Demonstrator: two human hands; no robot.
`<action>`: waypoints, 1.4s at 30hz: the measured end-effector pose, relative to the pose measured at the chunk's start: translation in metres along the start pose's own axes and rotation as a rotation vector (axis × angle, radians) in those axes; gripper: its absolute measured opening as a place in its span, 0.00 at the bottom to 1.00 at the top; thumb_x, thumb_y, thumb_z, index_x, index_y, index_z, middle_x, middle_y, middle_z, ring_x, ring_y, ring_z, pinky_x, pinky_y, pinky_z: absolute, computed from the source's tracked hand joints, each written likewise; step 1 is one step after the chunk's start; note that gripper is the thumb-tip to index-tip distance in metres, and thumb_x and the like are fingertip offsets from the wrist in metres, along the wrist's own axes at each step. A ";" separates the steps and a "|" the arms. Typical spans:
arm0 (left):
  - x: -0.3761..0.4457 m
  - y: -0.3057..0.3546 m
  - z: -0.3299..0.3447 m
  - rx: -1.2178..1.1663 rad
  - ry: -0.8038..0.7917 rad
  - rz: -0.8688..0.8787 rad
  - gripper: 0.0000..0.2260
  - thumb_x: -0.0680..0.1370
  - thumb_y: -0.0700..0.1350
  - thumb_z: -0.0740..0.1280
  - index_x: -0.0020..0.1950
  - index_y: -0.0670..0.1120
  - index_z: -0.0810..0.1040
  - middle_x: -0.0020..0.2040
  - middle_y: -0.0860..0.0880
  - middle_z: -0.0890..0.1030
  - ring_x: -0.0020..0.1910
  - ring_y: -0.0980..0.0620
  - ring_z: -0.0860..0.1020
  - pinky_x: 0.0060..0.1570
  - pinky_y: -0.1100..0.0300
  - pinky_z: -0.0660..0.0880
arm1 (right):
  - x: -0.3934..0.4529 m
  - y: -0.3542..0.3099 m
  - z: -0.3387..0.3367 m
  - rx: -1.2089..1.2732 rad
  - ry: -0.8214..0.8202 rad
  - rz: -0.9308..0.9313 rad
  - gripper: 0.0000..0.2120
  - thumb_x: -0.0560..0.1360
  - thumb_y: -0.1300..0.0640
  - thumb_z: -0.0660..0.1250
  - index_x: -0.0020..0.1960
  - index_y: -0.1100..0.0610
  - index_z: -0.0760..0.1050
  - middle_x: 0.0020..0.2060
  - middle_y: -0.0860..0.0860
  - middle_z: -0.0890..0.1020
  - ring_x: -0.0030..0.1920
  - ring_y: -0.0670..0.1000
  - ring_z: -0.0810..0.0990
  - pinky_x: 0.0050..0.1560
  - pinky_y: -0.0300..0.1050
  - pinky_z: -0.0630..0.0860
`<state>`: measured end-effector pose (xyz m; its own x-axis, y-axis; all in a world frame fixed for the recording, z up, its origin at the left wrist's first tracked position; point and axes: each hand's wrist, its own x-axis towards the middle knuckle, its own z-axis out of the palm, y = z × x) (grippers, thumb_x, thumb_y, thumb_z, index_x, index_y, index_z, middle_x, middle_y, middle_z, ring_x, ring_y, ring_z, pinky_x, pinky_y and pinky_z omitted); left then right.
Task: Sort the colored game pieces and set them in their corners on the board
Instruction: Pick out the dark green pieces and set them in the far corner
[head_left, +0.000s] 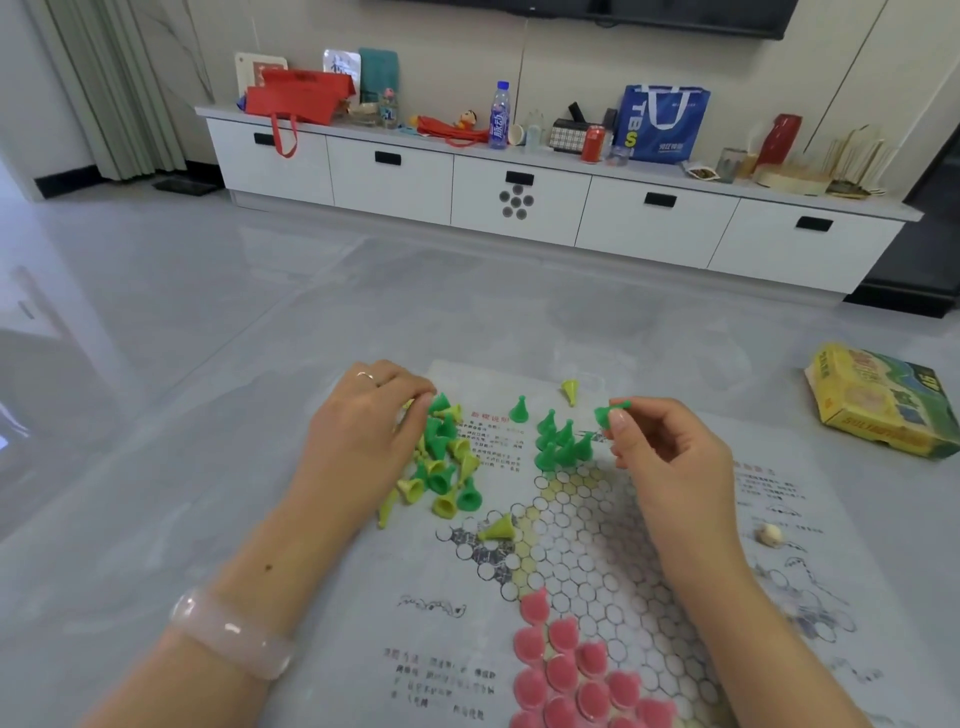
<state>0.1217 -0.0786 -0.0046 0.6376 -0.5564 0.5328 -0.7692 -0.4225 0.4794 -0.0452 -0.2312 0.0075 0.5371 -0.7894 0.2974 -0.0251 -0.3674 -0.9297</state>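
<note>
Plainly, from the head view, the right hand (670, 457) pinches a single green piece (609, 413) between thumb and forefinger, held above the board (597, 561) with its long axis lying nearly level, tip pointing right and base toward the upright green cluster (561, 441); that cluster stands at the far corner of the hexagon field, just left of and slightly below the held piece, so the right hand is much the nearer one to it; my guess is the piece needs turning base-down before it joins them. The left hand (363, 431) rests with fingers curled at the top of the mixed heap (441, 467) of green and yellow pieces, on the board's left; whether it grips one I cannot tell. Pink pieces (571, 670) fill the near corner.
</note>
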 end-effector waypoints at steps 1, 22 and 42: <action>0.001 -0.002 0.000 0.020 -0.027 -0.028 0.16 0.74 0.52 0.57 0.48 0.47 0.82 0.47 0.51 0.79 0.48 0.51 0.72 0.44 0.65 0.62 | 0.000 0.004 0.000 -0.033 -0.010 -0.008 0.07 0.73 0.58 0.67 0.43 0.45 0.78 0.39 0.45 0.83 0.40 0.42 0.80 0.46 0.40 0.78; 0.005 -0.006 0.007 -0.027 -0.385 -0.026 0.11 0.75 0.46 0.66 0.57 0.50 0.78 0.48 0.50 0.76 0.45 0.54 0.69 0.40 0.65 0.61 | 0.004 0.014 -0.001 -0.062 0.021 -0.025 0.10 0.76 0.58 0.64 0.41 0.44 0.75 0.34 0.45 0.81 0.36 0.39 0.79 0.42 0.38 0.75; 0.003 -0.002 0.002 -0.056 -0.319 0.051 0.08 0.74 0.40 0.68 0.49 0.49 0.83 0.43 0.57 0.79 0.41 0.65 0.74 0.44 0.80 0.65 | 0.006 0.016 -0.004 -0.096 0.073 0.013 0.08 0.76 0.57 0.63 0.41 0.46 0.75 0.35 0.44 0.80 0.36 0.35 0.76 0.38 0.28 0.72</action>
<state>0.1250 -0.0808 -0.0054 0.5464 -0.7757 0.3159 -0.7905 -0.3531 0.5004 -0.0458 -0.2433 -0.0045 0.4736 -0.8266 0.3041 -0.1140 -0.3999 -0.9095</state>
